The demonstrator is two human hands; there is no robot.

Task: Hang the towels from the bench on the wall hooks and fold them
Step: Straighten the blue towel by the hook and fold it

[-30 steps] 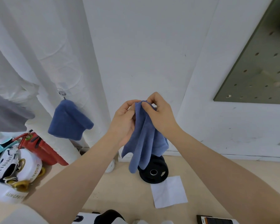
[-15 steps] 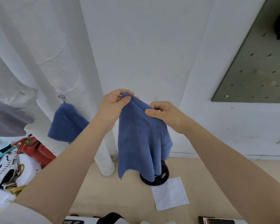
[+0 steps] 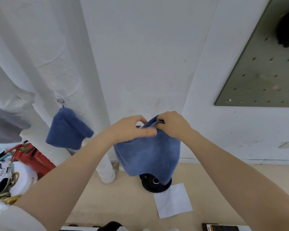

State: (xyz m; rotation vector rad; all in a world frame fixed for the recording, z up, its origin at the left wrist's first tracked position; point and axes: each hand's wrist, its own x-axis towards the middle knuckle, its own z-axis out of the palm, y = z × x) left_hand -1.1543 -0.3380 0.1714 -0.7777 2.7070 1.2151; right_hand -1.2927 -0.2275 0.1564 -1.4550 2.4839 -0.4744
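A blue towel [image 3: 150, 154] hangs in front of the white wall, doubled over and held at its top. My left hand [image 3: 132, 129] grips the top edge from the left, thumb laid across the cloth. My right hand [image 3: 172, 124] pinches the same top edge from the right, fingers curled into the fold. A second blue towel [image 3: 68, 130] hangs folded from a clear wall hook [image 3: 60, 100] at the left. Further left a grey towel [image 3: 3, 125] hangs at the frame's edge.
A black weight plate [image 3: 154, 185] lies on the wooden floor under the towel, next to a white sheet of paper [image 3: 173, 200]. A red bag [image 3: 32, 158] and white gear [image 3: 7, 180] sit at the left. A grey pegboard [image 3: 264, 72] covers the wall at the right.
My hands have come together at the towel's top, folding the spread cloth in half. The towel now hangs shorter and wider. The camera has tilted slightly.
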